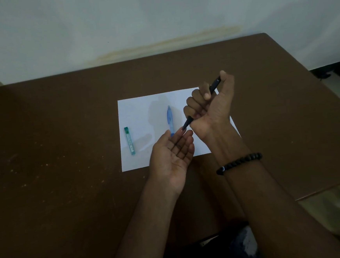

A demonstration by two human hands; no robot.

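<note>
My right hand grips a black mechanical pencil in a fist above the paper, thumb on its top end, tip slanting down to the left. My left hand lies palm up with straight fingers just below the pencil's tip. A white sheet of paper rests on the brown table. A blue pen lies on the sheet, its near end hidden by my left fingertips. A green lead case lies at the sheet's left edge.
The table's back edge meets a pale wall. Its right edge drops to the floor. A black bead bracelet circles my right wrist. Dark clothing shows below the near table edge.
</note>
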